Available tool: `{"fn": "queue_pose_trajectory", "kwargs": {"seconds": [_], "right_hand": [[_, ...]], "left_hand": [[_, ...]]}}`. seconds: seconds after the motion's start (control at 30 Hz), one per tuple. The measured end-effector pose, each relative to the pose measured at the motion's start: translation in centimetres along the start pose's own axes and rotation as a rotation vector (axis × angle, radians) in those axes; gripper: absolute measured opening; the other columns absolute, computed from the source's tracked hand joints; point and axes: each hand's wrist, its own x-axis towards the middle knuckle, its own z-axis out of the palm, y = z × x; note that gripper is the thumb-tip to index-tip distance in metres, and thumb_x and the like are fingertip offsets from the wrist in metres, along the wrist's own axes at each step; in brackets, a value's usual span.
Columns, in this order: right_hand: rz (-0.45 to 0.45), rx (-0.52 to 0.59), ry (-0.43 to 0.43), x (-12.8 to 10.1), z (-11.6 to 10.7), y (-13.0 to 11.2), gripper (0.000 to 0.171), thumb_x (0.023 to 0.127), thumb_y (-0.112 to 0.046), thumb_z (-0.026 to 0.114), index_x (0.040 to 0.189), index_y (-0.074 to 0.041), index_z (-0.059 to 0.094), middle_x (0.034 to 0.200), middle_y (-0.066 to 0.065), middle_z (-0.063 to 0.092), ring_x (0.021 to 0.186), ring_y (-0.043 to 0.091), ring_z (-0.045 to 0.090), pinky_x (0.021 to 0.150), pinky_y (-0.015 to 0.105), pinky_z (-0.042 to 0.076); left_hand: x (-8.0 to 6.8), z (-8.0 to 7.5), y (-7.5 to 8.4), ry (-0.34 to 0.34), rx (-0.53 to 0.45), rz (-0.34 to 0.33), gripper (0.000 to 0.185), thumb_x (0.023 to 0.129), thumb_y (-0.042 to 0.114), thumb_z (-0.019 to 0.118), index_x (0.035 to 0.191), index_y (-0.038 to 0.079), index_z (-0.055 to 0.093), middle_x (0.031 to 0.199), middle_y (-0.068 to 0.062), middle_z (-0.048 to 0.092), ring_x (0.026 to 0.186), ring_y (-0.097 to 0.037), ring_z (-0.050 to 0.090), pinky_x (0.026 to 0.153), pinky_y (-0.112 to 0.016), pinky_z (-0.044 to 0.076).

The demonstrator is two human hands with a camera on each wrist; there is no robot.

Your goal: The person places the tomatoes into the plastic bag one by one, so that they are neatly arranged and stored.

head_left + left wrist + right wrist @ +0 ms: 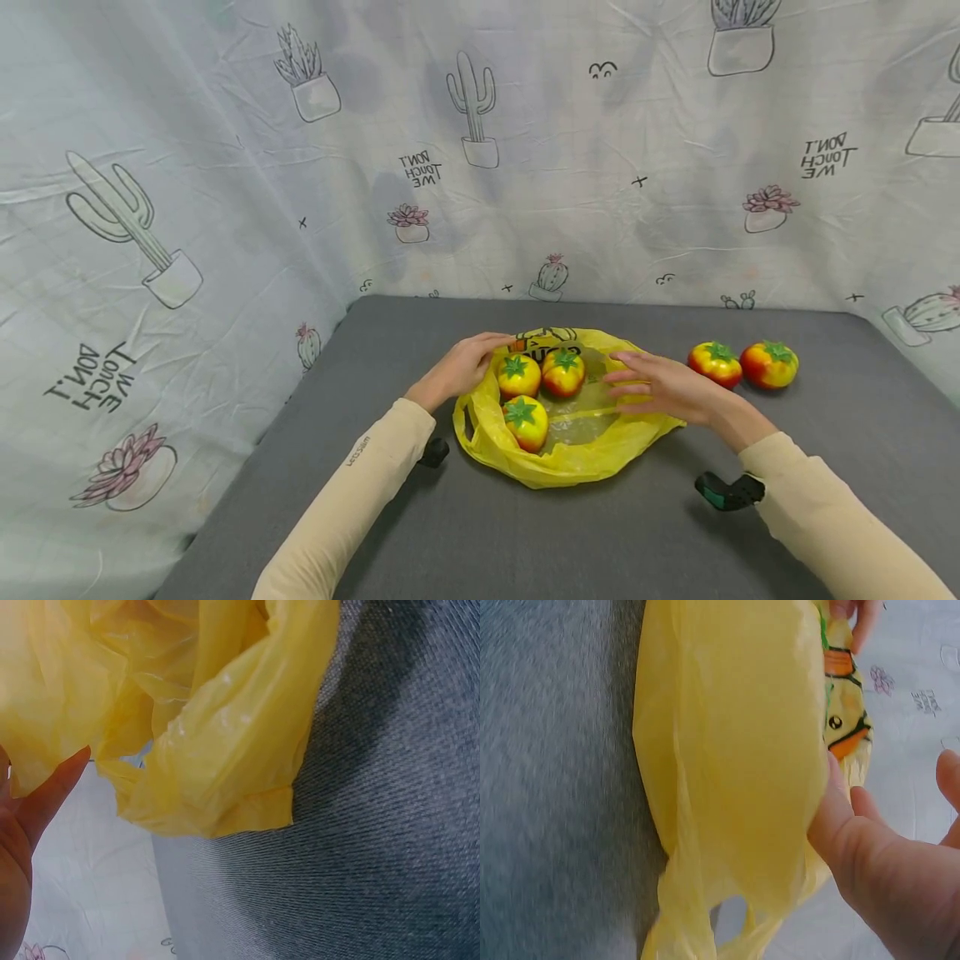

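A yellow plastic bag (570, 467) lies opened on the grey table (525, 542). Three red-yellow toy tomatoes sit in its mouth: two at the back (519, 375) (563, 372), one in front (527, 422). My left hand (468, 367) reaches the bag's far left rim and its fingertips appear to hold the printed edge. My right hand (660, 387) lies on the bag's right side with straight, spread fingers. The left wrist view is filled by the crumpled bag (225, 750), with one straight finger (52, 795) beside it. In the right wrist view my thumb (840, 817) presses against the bag (735, 750).
Two more toy tomatoes (716, 363) (769, 364) stand on the table right of the bag. A cactus-print cloth (225, 208) hangs behind and along the left side. The wrist cameras' mounts (723, 492) show under both forearms.
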Motion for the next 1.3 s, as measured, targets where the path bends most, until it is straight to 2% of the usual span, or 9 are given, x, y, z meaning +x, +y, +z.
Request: {"fn": "queue_pose_trajectory", "kwargs": {"seconds": [0.23, 0.4, 0.47, 0.57, 0.67, 0.73, 0.93, 1.13, 1.3], "right_hand": [[-0.057, -0.045, 0.066, -1.2, -1.2, -0.4, 0.071, 0.103, -0.041, 0.035, 0.153, -0.003, 0.002, 0.15, 0.029, 0.017, 0.136, 0.043, 0.023, 0.101, 0.05, 0.035], [-0.114, -0.04, 0.121, -2.0, -2.0, -0.6, 0.071, 0.103, -0.042, 0.034, 0.153, -0.002, 0.004, 0.151, 0.027, 0.016, 0.131, 0.033, 0.035, 0.097, 0.043, 0.042], [-0.14, -0.009, 0.134, -2.4, -2.4, -0.6, 0.068, 0.103, -0.042, 0.035, 0.153, -0.004, 0.007, 0.15, 0.025, 0.017, 0.126, 0.027, 0.04, 0.095, 0.04, 0.044], [-0.194, 0.068, 0.128, -3.0, -2.9, -0.5, 0.056, 0.104, -0.038, 0.035, 0.15, -0.011, 0.019, 0.144, 0.016, 0.03, 0.121, 0.019, 0.044, 0.093, 0.036, 0.045], [-0.256, 0.164, 0.116, -3.4, -3.5, -0.2, 0.037, 0.104, -0.033, 0.035, 0.138, -0.019, 0.034, 0.131, 0.002, 0.045, 0.117, 0.015, 0.048, 0.091, 0.035, 0.047], [-0.305, 0.228, 0.101, -3.7, -3.8, 0.0, 0.029, 0.105, -0.03, 0.034, 0.132, -0.022, 0.043, 0.125, -0.003, 0.052, 0.114, 0.014, 0.051, 0.09, 0.034, 0.047], [-0.38, 0.34, 0.13, -4.6, -4.8, 0.6, 0.029, 0.105, -0.026, 0.034, 0.126, -0.025, 0.054, 0.123, -0.002, 0.054, 0.108, 0.015, 0.055, 0.087, 0.036, 0.049], [-0.43, 0.399, 0.16, -5.6, -5.8, 0.9, 0.028, 0.105, -0.024, 0.034, 0.124, -0.023, 0.054, 0.118, -0.003, 0.058, 0.106, 0.014, 0.059, 0.084, 0.037, 0.051], [-0.485, 0.408, 0.218, -6.3, -6.5, 1.3, 0.026, 0.104, -0.024, 0.037, 0.124, -0.02, 0.052, 0.118, -0.003, 0.057, 0.103, 0.014, 0.06, 0.08, 0.035, 0.052]], "left_hand": [[-0.1, 0.2, -0.2, 0.009, 0.003, 0.008, 0.047, 0.094, -0.007, 0.049, 0.138, 0.009, 0.051, 0.137, -0.01, 0.05, 0.123, -0.025, 0.048, 0.094, -0.035, 0.044], [-0.3, 0.2, -0.3, 0.014, -0.005, 0.007, 0.046, 0.095, -0.007, 0.048, 0.138, 0.009, 0.052, 0.137, -0.01, 0.05, 0.122, -0.025, 0.049, 0.093, -0.036, 0.044], [-0.3, 0.2, -0.3, 0.017, -0.009, 0.008, 0.046, 0.095, -0.007, 0.048, 0.138, 0.009, 0.052, 0.137, -0.01, 0.05, 0.122, -0.025, 0.049, 0.095, -0.036, 0.043], [-0.3, 0.2, -0.3, 0.02, -0.011, 0.01, 0.046, 0.095, -0.007, 0.048, 0.137, 0.009, 0.053, 0.136, -0.01, 0.051, 0.122, -0.025, 0.049, 0.096, -0.037, 0.043], [-0.2, 0.3, -0.3, 0.018, -0.011, 0.007, 0.046, 0.094, -0.007, 0.049, 0.138, 0.009, 0.053, 0.137, -0.01, 0.05, 0.123, -0.025, 0.048, 0.096, -0.037, 0.042], [-0.2, 0.3, -0.3, 0.017, -0.016, 0.004, 0.046, 0.095, -0.007, 0.049, 0.138, 0.009, 0.053, 0.137, -0.01, 0.05, 0.123, -0.025, 0.048, 0.096, -0.036, 0.042], [-0.2, 0.3, -0.3, 0.013, -0.017, 0.006, 0.047, 0.094, -0.007, 0.048, 0.138, 0.009, 0.052, 0.137, -0.01, 0.05, 0.124, -0.025, 0.048, 0.095, -0.036, 0.043], [-0.1, 0.3, -0.2, 0.006, -0.026, 0.001, 0.048, 0.094, -0.008, 0.048, 0.138, 0.009, 0.052, 0.137, -0.01, 0.05, 0.123, -0.025, 0.048, 0.093, -0.035, 0.044], [-0.1, 0.3, -0.2, 0.014, -0.028, 0.011, 0.047, 0.094, -0.009, 0.048, 0.138, 0.008, 0.052, 0.137, -0.011, 0.05, 0.123, -0.026, 0.049, 0.094, -0.036, 0.044]]}}
